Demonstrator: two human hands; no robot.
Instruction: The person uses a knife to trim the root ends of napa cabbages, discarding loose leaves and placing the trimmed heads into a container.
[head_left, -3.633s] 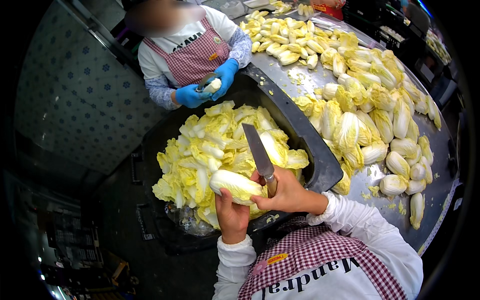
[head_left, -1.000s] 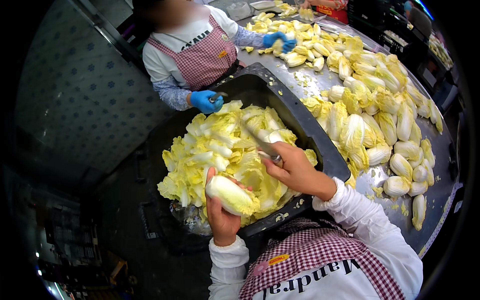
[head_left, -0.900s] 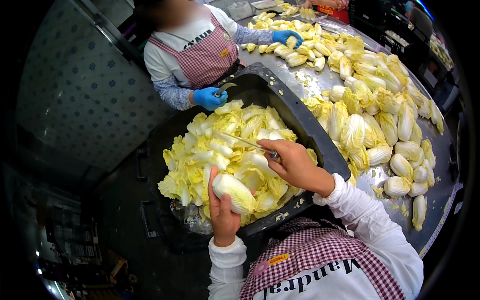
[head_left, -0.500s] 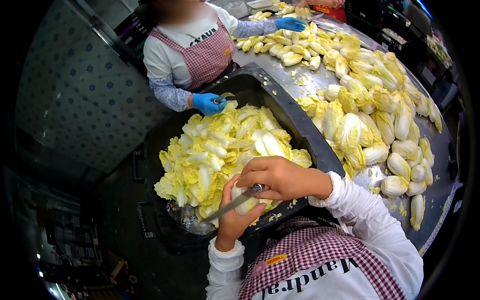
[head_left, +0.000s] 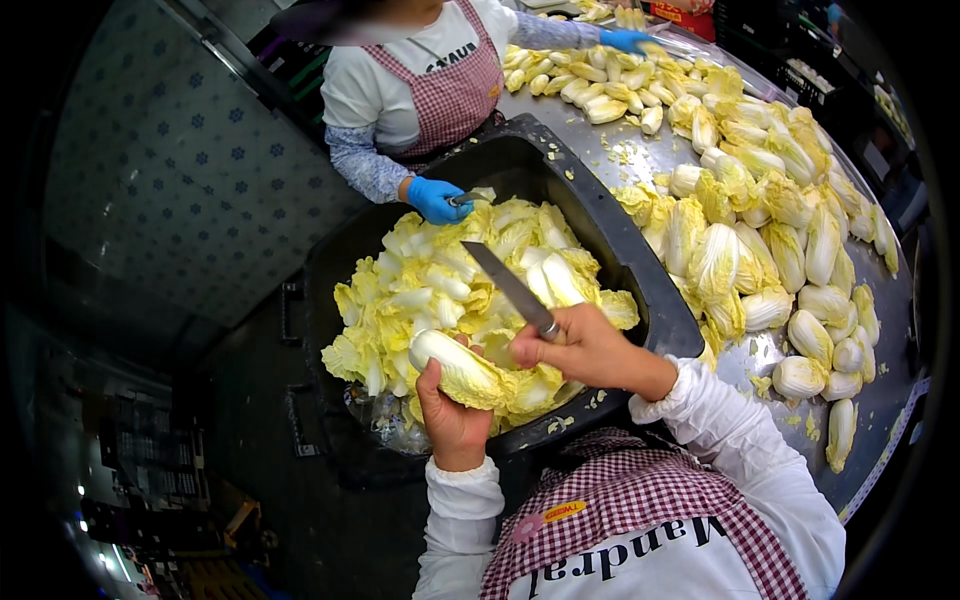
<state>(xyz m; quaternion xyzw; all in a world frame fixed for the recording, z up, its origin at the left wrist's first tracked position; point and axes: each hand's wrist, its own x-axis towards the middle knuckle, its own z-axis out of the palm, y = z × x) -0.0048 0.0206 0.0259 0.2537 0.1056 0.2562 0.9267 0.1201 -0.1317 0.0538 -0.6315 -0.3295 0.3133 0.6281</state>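
My left hand (head_left: 455, 420) grips a napa cabbage (head_left: 462, 370) over the near side of a black bin. The cabbage lies tilted, its white base toward the far left and its yellow leaf end toward the right. My right hand (head_left: 580, 348) is closed round the handle of a knife (head_left: 512, 290). Its blade points away and to the left, apart from the cabbage. Beneath both hands, loose yellow and white cabbage leaves (head_left: 430, 270) fill the black bin (head_left: 630, 250).
Across the bin stands a co-worker (head_left: 430, 90) in a checked apron and blue gloves, a small knife (head_left: 472, 197) in one hand. Many napa cabbages (head_left: 720, 260) are heaped on the metal table (head_left: 620, 165) at the right. A patterned wall panel (head_left: 190, 170) rises at the left.
My hands have parted. The knife has swung from across the cabbage to pointing away, and the cabbage now shows lengthwise in my left hand. The co-worker's far hand reaches over the cabbages.
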